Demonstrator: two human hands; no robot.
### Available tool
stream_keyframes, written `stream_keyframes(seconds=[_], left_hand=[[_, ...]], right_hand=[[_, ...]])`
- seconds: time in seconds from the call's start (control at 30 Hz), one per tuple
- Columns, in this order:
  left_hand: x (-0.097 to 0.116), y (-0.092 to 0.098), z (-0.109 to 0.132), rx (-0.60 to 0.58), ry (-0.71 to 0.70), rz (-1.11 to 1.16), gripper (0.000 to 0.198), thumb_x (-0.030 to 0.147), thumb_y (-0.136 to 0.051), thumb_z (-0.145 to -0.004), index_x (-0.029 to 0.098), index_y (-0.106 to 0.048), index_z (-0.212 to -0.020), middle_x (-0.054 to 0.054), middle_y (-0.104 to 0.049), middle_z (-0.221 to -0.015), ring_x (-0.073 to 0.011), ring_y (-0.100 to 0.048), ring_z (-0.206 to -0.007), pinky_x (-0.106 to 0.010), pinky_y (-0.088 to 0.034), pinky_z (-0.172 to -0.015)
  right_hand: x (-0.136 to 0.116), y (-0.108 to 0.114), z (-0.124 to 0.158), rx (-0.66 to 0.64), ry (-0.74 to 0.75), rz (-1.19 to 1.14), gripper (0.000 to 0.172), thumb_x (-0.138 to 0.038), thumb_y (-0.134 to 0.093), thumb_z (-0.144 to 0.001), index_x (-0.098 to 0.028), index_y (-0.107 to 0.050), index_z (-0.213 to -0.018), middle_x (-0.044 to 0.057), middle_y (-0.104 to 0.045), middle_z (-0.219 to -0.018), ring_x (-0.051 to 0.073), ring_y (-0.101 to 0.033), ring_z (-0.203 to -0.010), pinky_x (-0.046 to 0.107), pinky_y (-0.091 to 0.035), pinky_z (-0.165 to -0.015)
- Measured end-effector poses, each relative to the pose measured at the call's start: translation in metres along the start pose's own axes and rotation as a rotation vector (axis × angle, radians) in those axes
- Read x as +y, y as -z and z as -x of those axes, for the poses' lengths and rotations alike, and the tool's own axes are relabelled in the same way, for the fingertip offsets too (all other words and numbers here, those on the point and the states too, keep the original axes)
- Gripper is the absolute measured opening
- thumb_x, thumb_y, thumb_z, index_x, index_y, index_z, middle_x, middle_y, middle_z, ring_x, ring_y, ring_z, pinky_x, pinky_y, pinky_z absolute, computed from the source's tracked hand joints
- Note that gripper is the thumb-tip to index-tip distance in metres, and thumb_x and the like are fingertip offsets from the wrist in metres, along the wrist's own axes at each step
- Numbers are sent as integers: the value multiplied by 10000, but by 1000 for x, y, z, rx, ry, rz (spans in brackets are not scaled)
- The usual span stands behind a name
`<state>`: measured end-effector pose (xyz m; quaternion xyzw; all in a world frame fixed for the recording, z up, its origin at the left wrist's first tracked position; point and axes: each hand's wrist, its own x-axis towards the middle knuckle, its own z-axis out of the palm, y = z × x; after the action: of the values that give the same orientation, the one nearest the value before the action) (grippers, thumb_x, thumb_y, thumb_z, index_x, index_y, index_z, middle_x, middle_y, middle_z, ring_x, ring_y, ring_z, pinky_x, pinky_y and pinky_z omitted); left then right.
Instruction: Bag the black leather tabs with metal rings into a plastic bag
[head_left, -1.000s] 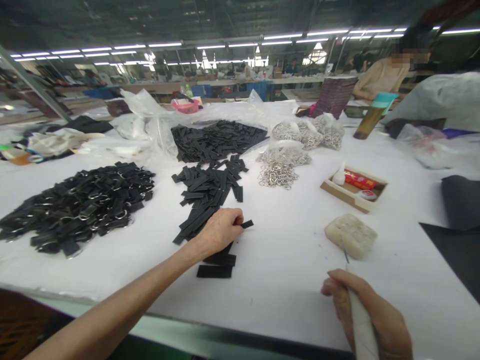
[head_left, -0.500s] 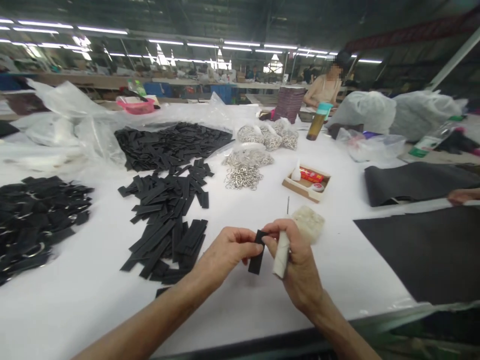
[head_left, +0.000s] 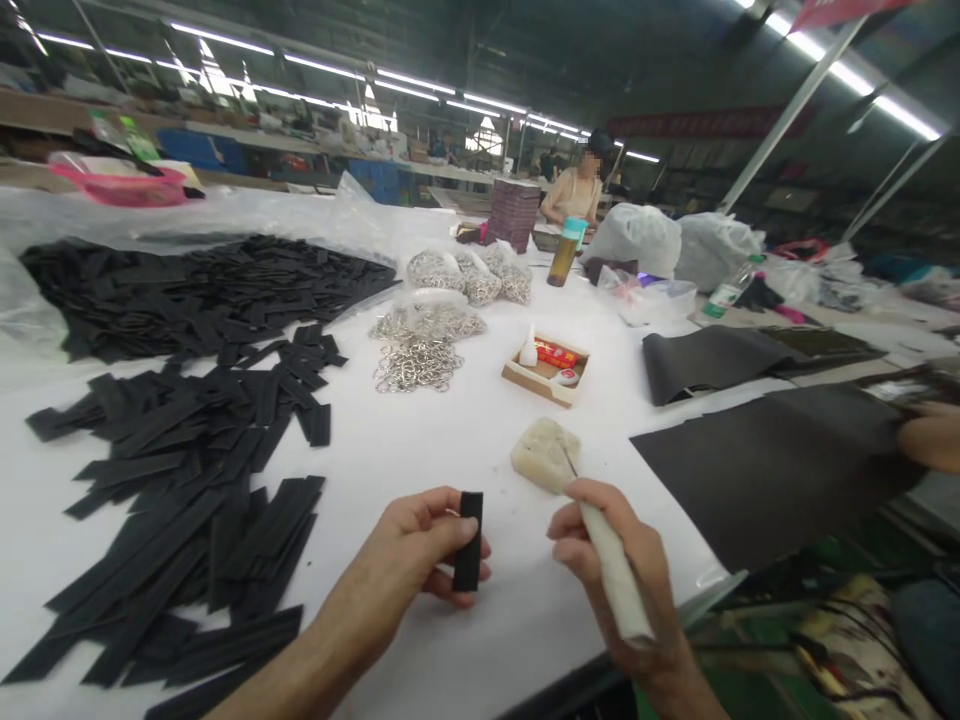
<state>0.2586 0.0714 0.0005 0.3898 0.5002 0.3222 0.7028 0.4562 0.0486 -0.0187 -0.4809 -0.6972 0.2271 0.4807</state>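
My left hand (head_left: 416, 545) pinches a short black strip (head_left: 469, 540) and holds it upright just above the white table (head_left: 420, 440). My right hand (head_left: 619, 570) is wrapped round a white-handled tool (head_left: 615, 580); its thin metal tip touches a pale waxy lump (head_left: 545, 455) lying on the table. The two hands are a little apart. Loose black strips (head_left: 195, 480) lie in a heap to the left, with a bigger spread of them (head_left: 187, 290) on clear plastic behind.
Metal rings (head_left: 416, 362) and bags of rings (head_left: 469, 275) lie mid-table. A small tray (head_left: 544, 372) holds glue items. Dark sheets (head_left: 757, 470) cover the right side. A bottle (head_left: 564, 250) stands farther back, with a person seated beyond it. Another person's hand (head_left: 930, 435) shows at far right.
The view swung right. My left hand picked a strip from the heap and brought it to my right hand; now the hands have parted and the tool tip went to the waxy lump.
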Motion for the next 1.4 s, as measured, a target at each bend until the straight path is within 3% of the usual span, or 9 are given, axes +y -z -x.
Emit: stream_keyframes(seconds=[0.07,0.13,0.23,0.33,0.57,0.93,1.23,1.4], left_hand=[[2,-1,-1,10,12,31,283,379,-677,-626,144,-606,-767,-65,-660,-707,-204,-648,-648,-239,-504,-466],[3,-5,-3,15,27,57,301,375,-692,-615,141,-610,-786,-76,-668,-722,-205,-653,-650,-248,-519,-477],[2,-13,-8,34,48,81,318,356,-711,-590,132,-618,-795,-79,-669,-713,-196,-649,-635,-252,-531,-488],[-3,-16,-14,83,62,92,308,329,-709,-587,129,-620,-803,-78,-671,-706,-190,-644,-638,-248,-533,-489],[-13,-12,-20,79,71,92,285,313,-699,-622,131,-645,-835,-82,-692,-774,-191,-648,-720,-252,-553,-562],[-15,-10,-20,46,105,91,271,341,-715,-592,133,-679,-762,-61,-680,-687,-172,-629,-633,-237,-537,-525],[-13,-10,-18,62,118,144,262,326,-708,-656,136,-662,-830,-53,-693,-738,-169,-649,-670,-237,-540,-599],[-16,-9,-19,68,95,195,257,293,-715,-644,123,-642,-823,-50,-690,-709,-158,-647,-648,-250,-537,-642]], right_hand=[[0,19,-1,36,-14,54,308,-403,-569,-850,-227,-539,-1101,-31,-580,-698,124,-511,-541,208,-415,-487],[-2,31,-4,110,-38,121,275,-413,-566,-845,-220,-581,-1041,-23,-566,-706,124,-487,-550,212,-409,-498],[-4,34,-11,238,-151,109,197,-388,-536,-862,-201,-592,-881,-24,-534,-655,121,-452,-540,216,-394,-494],[-4,30,-21,288,-230,47,189,-365,-548,-844,-188,-559,-779,-44,-467,-574,107,-394,-490,207,-333,-433],[0,30,-41,250,-279,28,198,-333,-641,-750,-169,-552,-684,-61,-427,-522,84,-340,-455,198,-269,-406],[6,18,-54,296,-305,31,286,-348,-590,-759,-172,-475,-566,-73,-345,-465,73,-287,-429,199,-214,-399],[11,14,-59,257,-347,107,289,-336,-586,-756,-170,-465,-553,-77,-349,-448,66,-293,-417,187,-214,-385],[-3,20,-48,297,-270,156,281,-339,-599,-771,-171,-500,-569,-63,-391,-461,76,-330,-409,192,-244,-368]])
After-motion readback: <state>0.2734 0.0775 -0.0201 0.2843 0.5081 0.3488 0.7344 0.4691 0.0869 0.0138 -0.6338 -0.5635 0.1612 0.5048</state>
